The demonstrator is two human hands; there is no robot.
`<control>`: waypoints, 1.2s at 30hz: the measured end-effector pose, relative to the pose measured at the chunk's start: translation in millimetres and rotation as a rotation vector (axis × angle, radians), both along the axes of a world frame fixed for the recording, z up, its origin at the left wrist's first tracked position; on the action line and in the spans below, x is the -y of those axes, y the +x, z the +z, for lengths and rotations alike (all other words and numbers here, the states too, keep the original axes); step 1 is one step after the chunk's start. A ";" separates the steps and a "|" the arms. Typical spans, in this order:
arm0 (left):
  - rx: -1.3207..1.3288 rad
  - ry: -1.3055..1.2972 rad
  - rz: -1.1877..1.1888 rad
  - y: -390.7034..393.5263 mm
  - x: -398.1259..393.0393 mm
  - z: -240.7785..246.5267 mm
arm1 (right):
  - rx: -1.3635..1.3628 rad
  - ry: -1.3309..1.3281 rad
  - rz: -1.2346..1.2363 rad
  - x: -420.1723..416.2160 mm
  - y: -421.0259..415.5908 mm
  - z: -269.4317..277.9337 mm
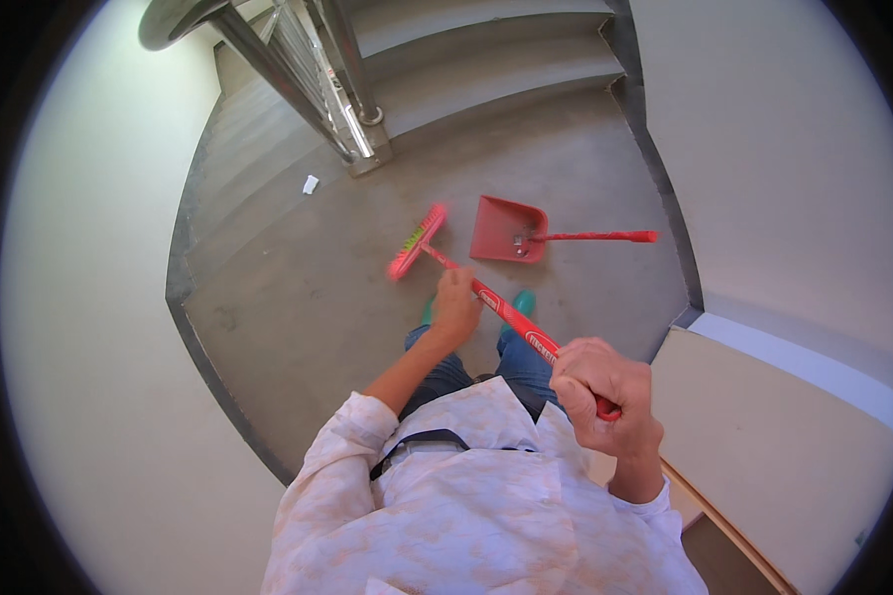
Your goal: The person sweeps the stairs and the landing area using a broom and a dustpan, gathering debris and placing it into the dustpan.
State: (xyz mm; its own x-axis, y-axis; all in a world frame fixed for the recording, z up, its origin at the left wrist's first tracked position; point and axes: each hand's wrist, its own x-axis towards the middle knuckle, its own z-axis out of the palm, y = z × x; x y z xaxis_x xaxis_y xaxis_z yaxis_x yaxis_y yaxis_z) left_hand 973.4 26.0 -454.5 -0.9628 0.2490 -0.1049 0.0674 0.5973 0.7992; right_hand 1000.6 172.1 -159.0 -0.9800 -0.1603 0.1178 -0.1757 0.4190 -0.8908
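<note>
My right hand (pixel 603 394) is closed around the top end of a red broom handle (pixel 517 321). Lower down the same handle, my left hand (pixel 458 305) grips it. The broom's head, with pink and green bristles (pixel 417 242), is over the floor in front of my feet and looks slightly blurred. To its right a red plastic dustpan (pixel 510 230) lies on the floor, its open edge facing the broom and its handle pointing right. Small bits of debris (pixel 519 242) are in the pan. A white scrap (pixel 310 184) lies further off at the left, near the edge of the steps.
I stand on a grey stair landing (pixel 327 297). Steps (pixel 491 74) rise ahead, and more steps (pixel 245 141) lie at the upper left. A metal railing (pixel 283 74) stands between them. Walls with dark skirting (pixel 670 201) flank the landing.
</note>
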 end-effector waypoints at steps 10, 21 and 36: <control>0.395 -0.303 -0.360 45.9 -49.5 -104.3 | -0.129 -0.185 0.130 -76.8 -13.9 -31.8; 0.048 0.072 -0.149 -63.3 -320.7 30.3 | -0.211 -0.323 0.198 -161.2 -50.4 -58.3; 0.121 0.181 -0.020 0.3 -331.2 -8.6 | -0.239 -0.400 0.246 -194.0 -58.3 -80.7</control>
State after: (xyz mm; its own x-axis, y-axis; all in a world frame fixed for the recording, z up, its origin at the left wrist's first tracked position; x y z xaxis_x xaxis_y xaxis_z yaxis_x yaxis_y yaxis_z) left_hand 973.7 357.2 -463.2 -0.9406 0.2935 -0.1708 -0.0247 0.4427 0.8963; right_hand 942.3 366.1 -239.7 -0.8573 -0.2794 0.4324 -0.4437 -0.0249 -0.8958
